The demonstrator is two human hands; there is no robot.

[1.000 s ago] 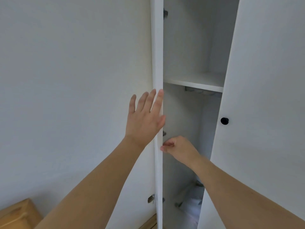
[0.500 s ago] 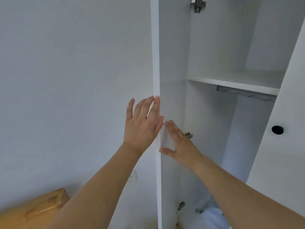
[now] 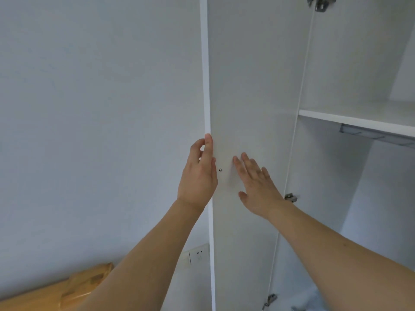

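Note:
A white wardrobe door (image 3: 251, 86) stands open, its inner face towards me. My left hand (image 3: 198, 176) holds the door's free edge (image 3: 205, 86), fingers curled round to the outer side and thumb near a small screw (image 3: 220, 169) on the inner face. What the fingers touch behind the door is hidden. My right hand (image 3: 256, 182) lies flat on the inner face just right of the screw, fingers straight and spread.
Metal hinges (image 3: 290, 197) join the door to the wardrobe. Inside are a white shelf (image 3: 359, 122) with a rail (image 3: 377, 134) beneath. A wall socket (image 3: 198, 254) and a wooden object (image 3: 67, 288) sit low on the left wall.
More of the door's inner face shows now. My right hand came out of the wardrobe and spread flat on the door. My left fingers went from straight to curled round the edge.

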